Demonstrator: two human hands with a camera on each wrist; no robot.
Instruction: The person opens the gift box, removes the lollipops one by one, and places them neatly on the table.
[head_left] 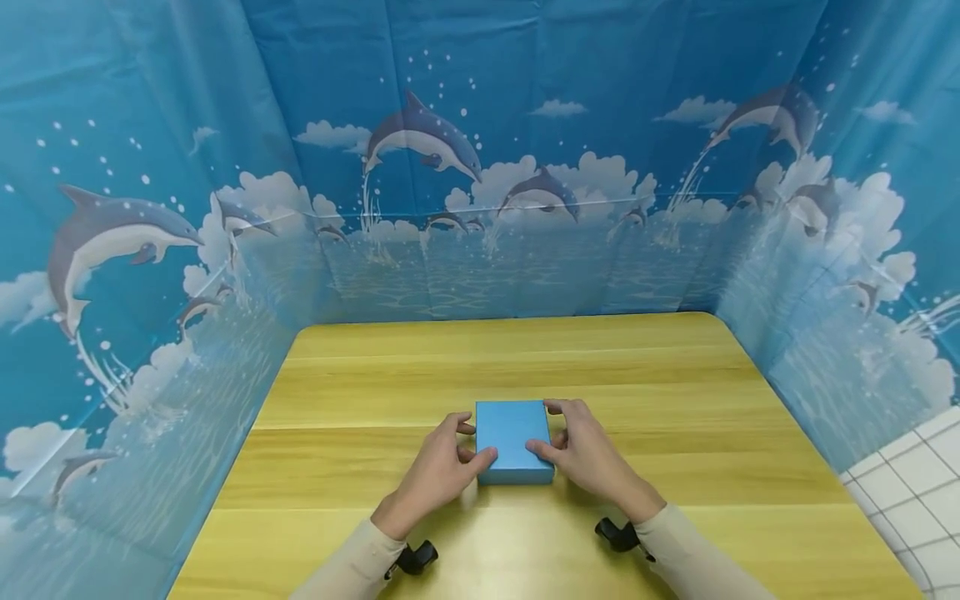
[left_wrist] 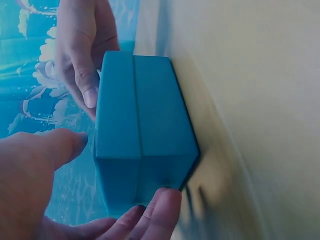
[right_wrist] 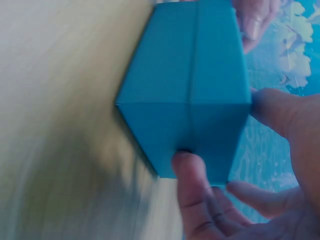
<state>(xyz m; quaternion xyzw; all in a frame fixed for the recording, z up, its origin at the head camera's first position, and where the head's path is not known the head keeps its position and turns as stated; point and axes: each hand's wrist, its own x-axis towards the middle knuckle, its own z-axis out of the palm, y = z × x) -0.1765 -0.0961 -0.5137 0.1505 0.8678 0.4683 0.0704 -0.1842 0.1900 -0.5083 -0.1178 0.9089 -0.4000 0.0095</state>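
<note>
A square blue box (head_left: pixel 513 435) with a lid lies flat on the wooden table. A seam between lid and base runs round its sides in both wrist views. At its left side is my left hand (head_left: pixel 438 467). The left thumb (left_wrist: pixel 67 145) stands a little off the lid in the left wrist view, and the left fingertips are right at the box's side. From the right, my right hand (head_left: pixel 588 446) holds the box. My right thumb (right_wrist: pixel 275 110) lies at the lid's edge, while a right finger (right_wrist: pixel 190 175) presses the side near the seam.
The yellow wood-grain table (head_left: pixel 360 375) has rounded far corners. Blue dolphin-print curtains (head_left: pixel 525 267) enclose it at the back and both sides. White floor tiles (head_left: pixel 922 475) show at the lower right. A black wrist device (head_left: pixel 416 557) sits on each cuff.
</note>
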